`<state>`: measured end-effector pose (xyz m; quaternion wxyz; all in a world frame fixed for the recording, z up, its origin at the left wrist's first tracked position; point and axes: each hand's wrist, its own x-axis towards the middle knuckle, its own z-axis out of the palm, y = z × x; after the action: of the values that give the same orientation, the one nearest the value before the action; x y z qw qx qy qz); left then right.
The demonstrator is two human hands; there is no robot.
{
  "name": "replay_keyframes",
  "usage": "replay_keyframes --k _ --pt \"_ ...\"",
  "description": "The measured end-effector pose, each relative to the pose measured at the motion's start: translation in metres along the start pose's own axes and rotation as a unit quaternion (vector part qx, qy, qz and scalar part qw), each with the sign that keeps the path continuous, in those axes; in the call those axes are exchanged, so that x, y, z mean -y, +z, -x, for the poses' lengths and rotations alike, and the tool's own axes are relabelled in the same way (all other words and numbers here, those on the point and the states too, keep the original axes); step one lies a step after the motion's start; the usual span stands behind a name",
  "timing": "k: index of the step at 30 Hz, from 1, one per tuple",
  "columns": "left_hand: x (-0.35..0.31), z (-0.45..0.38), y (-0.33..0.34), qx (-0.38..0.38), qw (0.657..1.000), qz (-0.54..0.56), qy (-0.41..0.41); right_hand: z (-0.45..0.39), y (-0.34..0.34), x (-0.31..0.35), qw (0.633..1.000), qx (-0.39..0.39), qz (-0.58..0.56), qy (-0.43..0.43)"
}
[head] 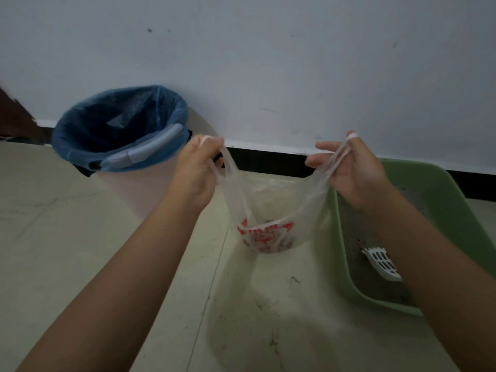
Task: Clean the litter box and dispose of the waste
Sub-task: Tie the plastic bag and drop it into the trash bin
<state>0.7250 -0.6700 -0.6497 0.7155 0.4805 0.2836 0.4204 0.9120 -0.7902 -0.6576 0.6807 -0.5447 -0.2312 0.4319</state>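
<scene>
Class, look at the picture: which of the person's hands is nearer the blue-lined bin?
Left. The left hand is just right of the bin; the right hand is over the litter box.

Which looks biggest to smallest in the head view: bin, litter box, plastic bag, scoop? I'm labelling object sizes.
1. Blue-lined bin and green litter box: look alike, and the box is cut by the frame edge and an arm, so unranked.
2. Plastic bag.
3. White scoop, partly hidden.
</scene>
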Motion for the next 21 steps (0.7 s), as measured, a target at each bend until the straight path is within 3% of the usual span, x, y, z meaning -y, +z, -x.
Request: replay_keyframes --k 2,4,10,15,18,21 --pt "0.004 -0.001 0.001 0.039 0.996 0.080 0.007 -0.001 -0.003 0.002 0.999 0.020 -0.020 0.026" --pt "0.009 0.000 0.003 0.052 0.995 0.086 0.001 -0.001 -0.003 -0.002 0.998 -0.004 0.040 0.049" --pt "0.032 0.009 0.006 -0.025 0.990 -0.135 -0.042 -0.002 -0.015 -0.026 0.994 -0.044 0.079 0.066" --pt "0.052 0.012 0.006 -0.063 0.988 -0.133 -0.042 -0.006 -0.020 -0.043 0.999 -0.045 0.007 0.017" --pt "0.071 0.020 0.009 -0.034 0.969 -0.236 -0.066 -0.002 -0.022 -0.067 0.974 -0.012 0.227 -0.021" --pt "0.085 0.033 0.009 0.071 0.934 -0.339 -0.082 0.004 -0.029 -0.082 0.916 0.044 0.398 -0.008"
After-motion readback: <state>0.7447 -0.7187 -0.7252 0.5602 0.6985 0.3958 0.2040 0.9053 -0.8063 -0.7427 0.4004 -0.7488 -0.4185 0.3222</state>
